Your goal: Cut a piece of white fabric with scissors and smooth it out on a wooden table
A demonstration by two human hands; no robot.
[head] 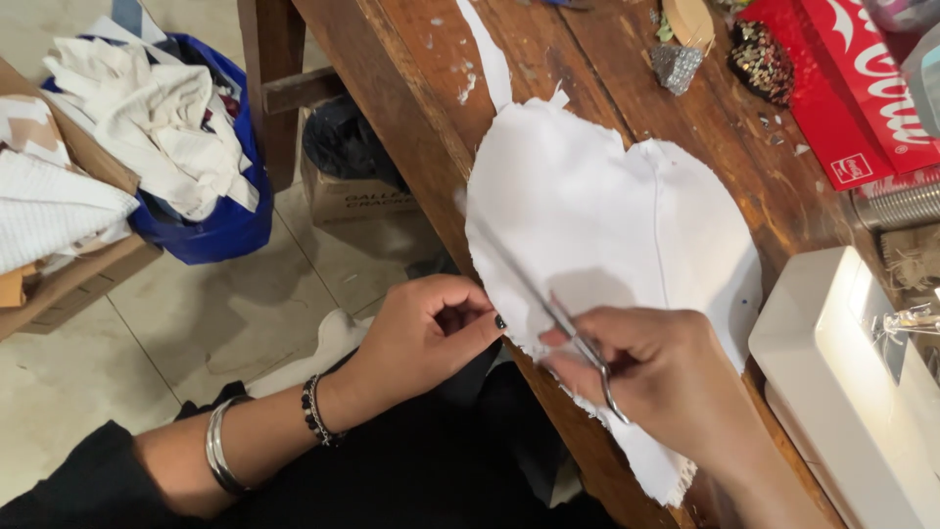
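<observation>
**White Cloth Is Cut at the Wooden Desk**

A big piece of white cloth with a heart-like shape is spread flat on the brown wooden desk, so that it can be cut without folds. Its near edge hangs a little over the side of the desk.

A pair of thin silver scissors is held in the right hand. The fingers are closed around the handles, and the blades are laid along the left edge of the cloth. The left hand is curled shut on the edge of the cloth, just beside the blades, so the cloth is kept tight and steady.

A white sewing machine is seen at the right of the desk. A red box and some small shiny decorations are set at the far end, well apart from the cutting. On the floor, a blue bag full of white cloth is kept near.
</observation>
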